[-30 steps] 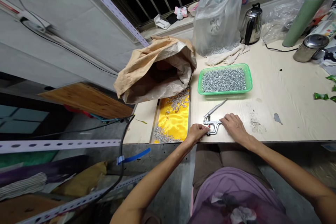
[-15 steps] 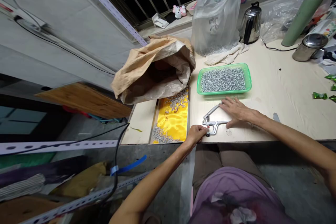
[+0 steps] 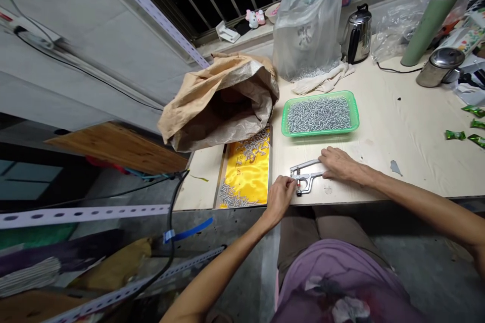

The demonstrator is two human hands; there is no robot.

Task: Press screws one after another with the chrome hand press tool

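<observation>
Metal hand pliers lie near the table's front edge. My right hand is closed over their two handles, pressing them together. My left hand pinches at the plier jaws with its fingertips; what it holds there is too small to make out. Behind the pliers stands a green tray full of small silver screws. To the left lies a yellow tray with more silver pieces scattered on it.
A brown paper sack lies open at the back left. A clear plastic bag of metal parts, a steel kettle, a green tube and a steel pot stand at the back. Green candy wrappers lie at right.
My right hand went from the lower handle up to the raised one and has squeezed the pliers shut. My left hand has stayed at the jaws.
</observation>
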